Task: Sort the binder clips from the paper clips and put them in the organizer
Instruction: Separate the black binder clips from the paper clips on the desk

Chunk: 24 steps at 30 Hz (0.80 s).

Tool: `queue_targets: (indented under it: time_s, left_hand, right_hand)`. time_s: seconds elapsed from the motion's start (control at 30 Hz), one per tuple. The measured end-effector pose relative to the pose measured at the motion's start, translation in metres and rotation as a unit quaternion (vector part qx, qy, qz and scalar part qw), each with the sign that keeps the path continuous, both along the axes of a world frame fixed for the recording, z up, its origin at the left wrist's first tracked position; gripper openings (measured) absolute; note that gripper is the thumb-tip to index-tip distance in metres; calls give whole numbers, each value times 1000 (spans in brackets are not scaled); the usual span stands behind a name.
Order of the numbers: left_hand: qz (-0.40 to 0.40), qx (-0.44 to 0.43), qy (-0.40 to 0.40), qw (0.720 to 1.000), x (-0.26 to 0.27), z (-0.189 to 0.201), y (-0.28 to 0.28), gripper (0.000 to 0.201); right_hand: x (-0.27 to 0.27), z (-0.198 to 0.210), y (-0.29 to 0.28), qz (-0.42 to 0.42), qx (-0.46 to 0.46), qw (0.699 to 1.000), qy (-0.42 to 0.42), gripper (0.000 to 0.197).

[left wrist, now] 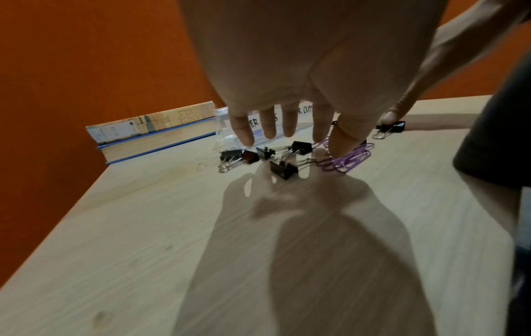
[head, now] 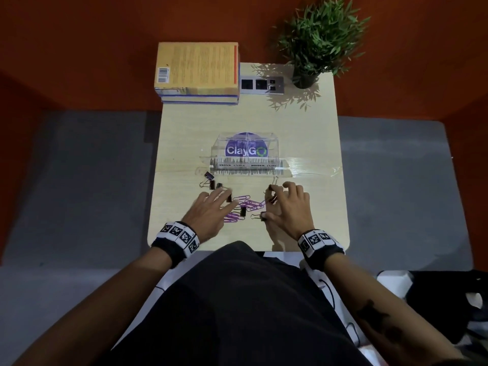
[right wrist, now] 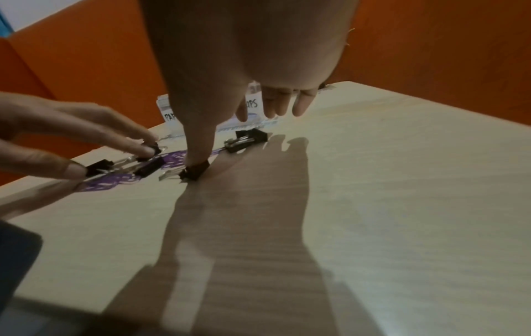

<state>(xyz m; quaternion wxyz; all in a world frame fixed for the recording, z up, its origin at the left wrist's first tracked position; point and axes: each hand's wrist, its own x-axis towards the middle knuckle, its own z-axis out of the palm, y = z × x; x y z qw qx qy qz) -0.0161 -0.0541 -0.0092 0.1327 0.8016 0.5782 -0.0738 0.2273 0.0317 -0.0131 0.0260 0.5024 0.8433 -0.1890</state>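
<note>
A pale wooden table point(head: 184, 133) is shown against an orange wall. At its far edge are stacked books point(head: 196, 72), a socket panel point(head: 262, 85) and a potted plant point(head: 318, 40). The clear organizer point(head: 245, 154) is taped down mid-table, its long axis running left to right; its front labels are partly hidden by fingers in both wrist views. Between organizer and person, purple paper clips point(head: 244, 204) are heaped in a loose band running from near left to far right, with black binder clips point(head: 211, 180) scattered around and among them, handles pointing various ways.

The left hand point(head: 211, 210) is spread flat, fingers straight, its thumb point(left wrist: 347, 138) laid on the paper clips; nothing is grasped. The right hand point(head: 287, 207) is likewise splayed, its thumb tip point(right wrist: 198, 150) pressed on one binder clip point(right wrist: 194, 174) near the table's front edge. Further binder clips point(head: 272, 194) lie at its fingertips; whether these are touched cannot be told.
</note>
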Motion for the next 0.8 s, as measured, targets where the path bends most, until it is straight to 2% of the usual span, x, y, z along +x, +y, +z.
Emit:
queue_targets:
  time_s: [0.17, 0.33, 0.47, 0.63, 0.7, 0.8]
  left_hand:
    - [57, 8, 29, 998, -5, 1, 3, 58]
    - [-27, 14, 13, 999, 9, 2, 2, 54]
    - [-70, 0, 2, 998, 26, -1, -3, 56]
    - [-97, -8, 5, 995, 36, -3, -6, 64]
    - [-73, 0, 1, 997, 38, -2, -6, 63]
    - [29, 8, 0, 1000, 33, 1, -5, 58]
  right_hand:
    - [19, 5, 6, 0, -1, 1000, 5, 75]
    - [8, 10, -1, 63, 38, 997, 23, 34]
    - [-3, 5, -5, 97, 30, 995, -10, 30]
    - [-15, 4, -2, 128, 13, 991, -24, 39]
    - [-22, 5, 0, 138, 8, 990, -18, 44]
    - [-28, 7, 4, 118, 7, 993, 19, 42]
